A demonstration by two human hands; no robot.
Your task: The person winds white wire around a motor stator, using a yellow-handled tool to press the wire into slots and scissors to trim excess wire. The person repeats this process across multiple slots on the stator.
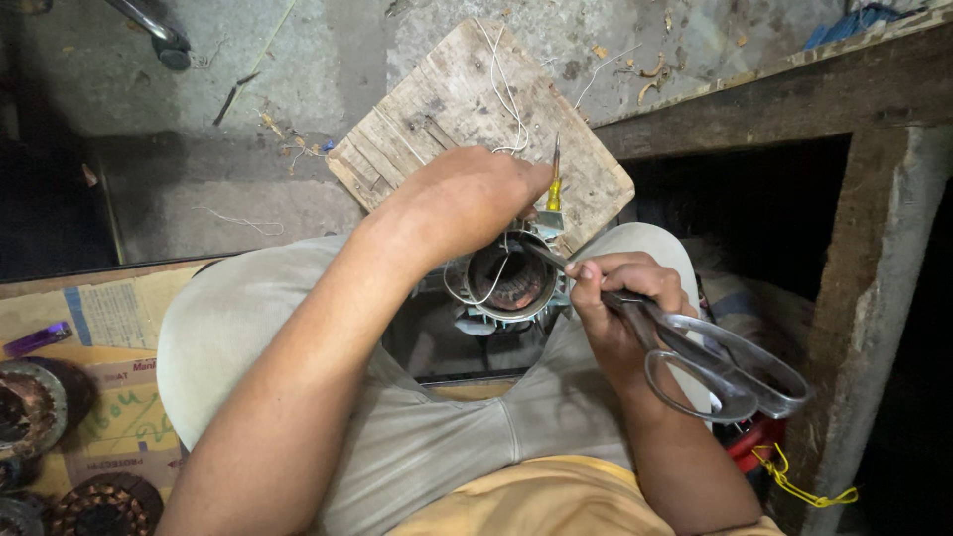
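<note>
Rough grey concrete floor carries a weathered wooden board (467, 109); at its near edge, the left hand (476, 199) grasps a round metal motor stator (508, 283), while the right hand (620, 298) clenches large steel scissors (710, 362) by the blades

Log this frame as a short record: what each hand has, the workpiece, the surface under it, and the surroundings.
left hand: pressed on the top of the motor stator, beside a yellow-handled screwdriver
right hand: grips large metal scissors, blade tips at the stator rim
motor stator: round, between the knees, thin white wires leading off it
wooden board: on the concrete floor beyond the stator
left edge: other wound stators on cardboard
</note>
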